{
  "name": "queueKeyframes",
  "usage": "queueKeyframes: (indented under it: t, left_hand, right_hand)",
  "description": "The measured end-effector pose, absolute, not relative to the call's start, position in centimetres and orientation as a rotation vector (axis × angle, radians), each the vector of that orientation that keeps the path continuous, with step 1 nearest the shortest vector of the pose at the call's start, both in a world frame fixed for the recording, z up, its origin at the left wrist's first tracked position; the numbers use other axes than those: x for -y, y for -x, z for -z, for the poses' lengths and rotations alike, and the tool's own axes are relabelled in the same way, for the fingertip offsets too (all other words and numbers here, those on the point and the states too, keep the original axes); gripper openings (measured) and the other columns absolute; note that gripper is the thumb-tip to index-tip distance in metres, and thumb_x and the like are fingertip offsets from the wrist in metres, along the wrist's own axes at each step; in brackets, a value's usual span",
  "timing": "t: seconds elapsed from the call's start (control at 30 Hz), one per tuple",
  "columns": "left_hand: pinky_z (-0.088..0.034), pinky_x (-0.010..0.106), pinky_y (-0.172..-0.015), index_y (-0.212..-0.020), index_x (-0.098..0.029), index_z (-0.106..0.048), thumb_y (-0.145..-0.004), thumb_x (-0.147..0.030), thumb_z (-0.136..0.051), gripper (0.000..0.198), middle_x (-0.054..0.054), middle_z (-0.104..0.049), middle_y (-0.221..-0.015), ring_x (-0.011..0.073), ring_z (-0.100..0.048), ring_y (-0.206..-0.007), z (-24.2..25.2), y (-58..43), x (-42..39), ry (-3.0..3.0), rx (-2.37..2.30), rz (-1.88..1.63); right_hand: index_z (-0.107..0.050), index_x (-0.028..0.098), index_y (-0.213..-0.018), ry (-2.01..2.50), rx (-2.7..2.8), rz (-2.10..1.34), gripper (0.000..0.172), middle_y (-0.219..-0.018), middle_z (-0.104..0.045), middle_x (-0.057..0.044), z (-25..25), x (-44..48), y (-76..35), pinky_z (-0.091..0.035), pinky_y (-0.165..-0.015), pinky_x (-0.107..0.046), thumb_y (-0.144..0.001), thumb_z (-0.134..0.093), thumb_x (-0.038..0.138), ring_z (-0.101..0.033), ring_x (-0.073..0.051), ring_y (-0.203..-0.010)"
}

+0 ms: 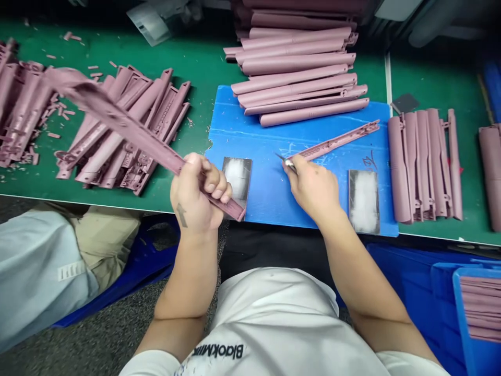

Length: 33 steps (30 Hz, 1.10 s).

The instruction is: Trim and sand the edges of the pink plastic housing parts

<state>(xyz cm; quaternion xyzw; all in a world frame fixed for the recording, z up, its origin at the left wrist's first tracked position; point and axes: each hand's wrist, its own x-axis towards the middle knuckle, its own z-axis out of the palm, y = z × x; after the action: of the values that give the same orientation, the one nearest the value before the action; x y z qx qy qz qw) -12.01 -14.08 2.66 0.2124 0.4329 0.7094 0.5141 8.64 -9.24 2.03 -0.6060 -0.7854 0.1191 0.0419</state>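
Observation:
My left hand (199,190) is closed around a long pink plastic housing half (129,128), raised and tilted up to the left. Its far end is smeared by motion. In my closed right hand (315,185) is what looks like a small craft knife (288,163), its thin dark blade pointing left; most of its handle is hidden. Just beyond that hand, a narrow pink strip-like part (348,138) with notches lies on the blue board (266,193), its near end hidden by my fingers.
Pink housings lie stacked (301,62) at the back and in a heap (129,120) at left, among scraps. More stand in a row (426,164) at right. Two worn dark pads (364,201) rest on the board. Another person's sleeve (39,277) shows at left; a blue bin (457,313) is lower right.

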Motion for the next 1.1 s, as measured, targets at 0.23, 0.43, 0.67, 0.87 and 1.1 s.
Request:
queueKeyframes:
  t: [0.23,0.43,0.67,0.87,1.1]
  left_hand:
    - [-0.064,0.031,-0.058,-0.116,-0.016,-0.069,-0.092,-0.050,-0.075,0.042,0.012,-0.079,-0.110,0.0270,-0.079,-0.100,-1.1,10.4,12.6,-0.433,-1.039,-1.366]
    - [-0.062,0.034,-0.067,-0.143,-0.013,-0.060,-0.107,-0.045,-0.051,0.049,0.025,-0.071,-0.140,0.0342,-0.078,-0.111,-1.1,7.7,10.6,-0.479,-0.878,-1.069]
    - [-0.056,0.030,-0.075,-0.110,-0.010,-0.070,-0.096,-0.053,-0.073,0.045,0.011,-0.076,-0.095,0.0170,-0.071,-0.077,-1.4,7.2,9.8,-0.582,-0.853,-1.084]
    - [-0.045,0.023,-0.063,-0.107,-0.017,-0.071,-0.083,-0.052,-0.086,0.044,-0.003,-0.059,-0.072,0.0077,-0.053,-0.061,-4.4,7.8,10.6,-0.650,-0.875,-1.545]
    - [-0.052,0.026,-0.068,-0.099,-0.023,-0.077,-0.082,-0.050,-0.090,0.035,0.001,-0.068,-0.088,0.0126,-0.063,-0.074,-2.7,9.2,11.3,-1.023,-1.134,-1.853]
  right_hand:
    - [-0.065,0.026,-0.126,1.039,2.418,-0.683,0.024,-0.117,-0.077,-0.005,-3.2,13.8,-13.0,-0.051,-0.080,-0.028,-0.105,-0.061,0.016,-0.075,-0.021,-0.102]
    - [-0.061,0.025,-0.131,0.679,2.604,-0.689,0.029,-0.115,-0.073,-0.004,-3.6,14.9,-13.9,-0.053,-0.073,-0.024,-0.105,-0.056,0.012,-0.074,-0.014,-0.090]
    - [-0.064,0.028,-0.125,0.526,2.708,-0.619,0.025,-0.113,-0.074,-0.003,-1.9,15.3,-14.6,-0.052,-0.063,-0.024,-0.108,-0.049,0.016,-0.074,-0.013,-0.077]
    - [-0.064,0.027,-0.132,1.075,2.418,-0.678,0.032,-0.097,-0.079,-0.002,-2.0,15.6,-15.2,-0.055,-0.069,-0.026,-0.107,-0.065,0.047,-0.076,-0.017,-0.075]
    - [-0.072,0.025,-0.119,1.461,2.411,-0.638,0.035,-0.101,-0.082,-0.004,-1.7,16.7,-14.3,-0.048,-0.071,-0.031,-0.113,-0.049,0.050,-0.079,-0.022,-0.086]
